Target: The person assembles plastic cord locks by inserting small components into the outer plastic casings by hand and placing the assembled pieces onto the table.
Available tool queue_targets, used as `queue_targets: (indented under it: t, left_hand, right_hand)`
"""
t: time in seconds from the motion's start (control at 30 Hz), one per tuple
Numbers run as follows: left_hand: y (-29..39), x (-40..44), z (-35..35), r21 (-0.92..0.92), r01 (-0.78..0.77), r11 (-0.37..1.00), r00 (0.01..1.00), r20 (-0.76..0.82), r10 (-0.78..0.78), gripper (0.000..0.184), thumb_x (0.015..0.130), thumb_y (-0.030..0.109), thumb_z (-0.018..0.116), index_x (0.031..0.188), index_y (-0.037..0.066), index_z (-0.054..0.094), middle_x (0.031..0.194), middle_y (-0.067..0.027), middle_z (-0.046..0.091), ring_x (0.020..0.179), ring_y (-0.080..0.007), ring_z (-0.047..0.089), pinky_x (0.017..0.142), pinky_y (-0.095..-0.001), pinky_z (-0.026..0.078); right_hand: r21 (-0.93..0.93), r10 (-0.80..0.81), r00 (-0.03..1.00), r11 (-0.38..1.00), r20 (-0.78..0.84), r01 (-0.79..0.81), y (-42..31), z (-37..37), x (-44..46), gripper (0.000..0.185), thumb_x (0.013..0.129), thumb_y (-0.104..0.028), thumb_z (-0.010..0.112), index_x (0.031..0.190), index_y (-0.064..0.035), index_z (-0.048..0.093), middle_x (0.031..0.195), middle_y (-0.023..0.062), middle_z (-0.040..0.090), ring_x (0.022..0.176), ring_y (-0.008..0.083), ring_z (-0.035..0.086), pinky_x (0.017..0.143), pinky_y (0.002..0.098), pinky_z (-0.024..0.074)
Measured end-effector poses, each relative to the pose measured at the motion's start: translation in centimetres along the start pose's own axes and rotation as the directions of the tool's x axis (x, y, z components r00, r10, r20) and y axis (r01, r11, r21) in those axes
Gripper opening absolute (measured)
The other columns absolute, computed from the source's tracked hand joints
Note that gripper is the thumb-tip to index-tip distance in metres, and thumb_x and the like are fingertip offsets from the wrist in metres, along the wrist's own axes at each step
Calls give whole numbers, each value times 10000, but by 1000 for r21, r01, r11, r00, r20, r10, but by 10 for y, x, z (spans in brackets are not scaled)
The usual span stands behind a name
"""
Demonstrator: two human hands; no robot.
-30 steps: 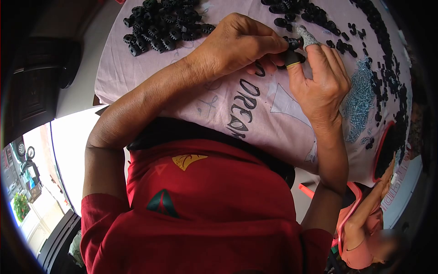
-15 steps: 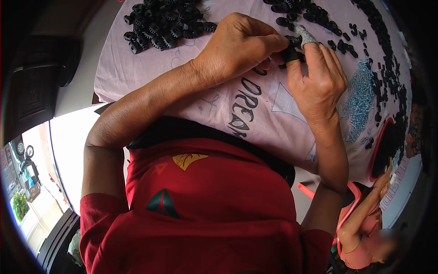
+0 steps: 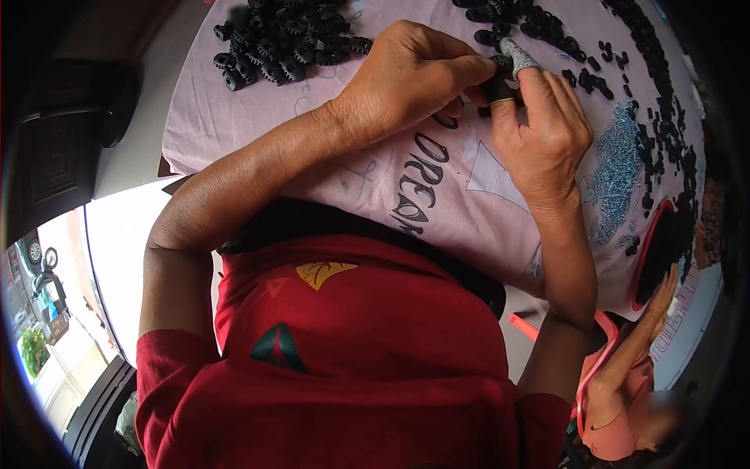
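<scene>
My left hand [image 3: 414,82] reaches across the cloth with thumb and fingers pinched on a small black ribbed plastic part [image 3: 501,65]. Meeting it from the right, my right hand [image 3: 547,133] grips the same part between thumb and index finger. A grey-white wrap [image 3: 519,56] covers that index fingertip, and a black sleeve [image 3: 498,92] covers the thumb. The part is partly hidden by my fingers. Left of my left hand lies a heap of similar black toothed parts [image 3: 269,51]. More black parts [image 3: 547,23] lie beyond my right hand.
A pink cloth [image 3: 226,125] with black lettering covers the table. To the right are a spread of small bluish metallic pieces [image 3: 613,180], rows of black parts [image 3: 660,78] and a red-rimmed container [image 3: 645,244]. Another person's arm [image 3: 637,336] reaches in at lower right.
My hands stay nearly in place, with the black part turned slightly between my fingers. The other person's hand has moved up a little. A dark blur now shows at the top of the left heap.
</scene>
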State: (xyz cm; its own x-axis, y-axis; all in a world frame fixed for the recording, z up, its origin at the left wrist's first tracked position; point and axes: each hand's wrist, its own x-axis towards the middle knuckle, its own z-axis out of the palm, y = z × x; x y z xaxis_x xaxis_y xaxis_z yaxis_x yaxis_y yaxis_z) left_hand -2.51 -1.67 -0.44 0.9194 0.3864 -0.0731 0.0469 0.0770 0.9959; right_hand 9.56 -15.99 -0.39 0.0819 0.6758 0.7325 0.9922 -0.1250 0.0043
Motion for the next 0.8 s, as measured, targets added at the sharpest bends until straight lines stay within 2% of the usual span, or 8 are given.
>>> queue_targets:
  t: [0.13,0.17,0.2,0.3,0.4,0.5,0.8]
  left_hand:
    - [7,-1,-2,-44,77,996,995,72,-74,302,981,235,632,1128,-19,704,925,-94,734,746,-93,640,671,-227,524]
    - [7,-2,-1,-81,76,994,995,74,-70,304,983,243,632,1130,-13,705,934,-90,732,759,-93,640,683,-231,521]
    - [7,-1,-1,-118,75,990,995,74,-67,305,986,251,631,1132,-7,705,943,-85,731,772,-94,641,694,-234,518]
    - [-1,4,-2,-184,21,983,999,43,-13,263,990,238,611,1052,14,734,843,-73,720,692,-90,643,646,-235,548]
    - [4,4,-3,-350,172,921,982,130,-134,238,1001,209,604,1082,1,684,887,-60,706,774,-136,662,678,-260,539]
    - [20,-2,-7,-154,122,981,982,159,-98,300,1039,259,552,1130,-3,667,892,-6,685,770,-49,608,669,-204,523]
    - [12,0,-6,-145,11,989,989,144,10,264,1023,237,587,1083,-2,683,863,18,669,737,-36,572,665,-196,488]
  right_hand:
    - [-4,59,998,998,20,-59,1,-6,2,228,687,-33,737,897,-22,650,767,81,645,693,255,652,617,350,541]
    - [-5,65,997,998,34,-65,1,-10,3,187,766,-47,748,920,-13,647,775,81,660,681,251,663,614,345,531]
    - [-21,74,996,997,45,-73,1,-13,3,179,768,-46,745,916,-13,648,773,81,659,681,252,664,614,343,530]
    - [-47,89,994,995,66,-86,1,-17,3,158,774,-46,736,902,-13,650,767,81,656,681,252,664,612,339,527]
    - [-30,69,996,997,56,-67,3,-18,2,165,748,-39,729,890,-16,649,762,81,652,678,252,659,610,339,530]
    - [11,39,999,999,15,-39,6,-13,0,206,689,-20,718,881,-23,645,756,78,647,670,255,651,604,340,539]
    - [39,35,999,999,1,-35,2,-18,3,180,703,-15,719,868,-28,648,750,70,646,655,246,645,588,333,531]
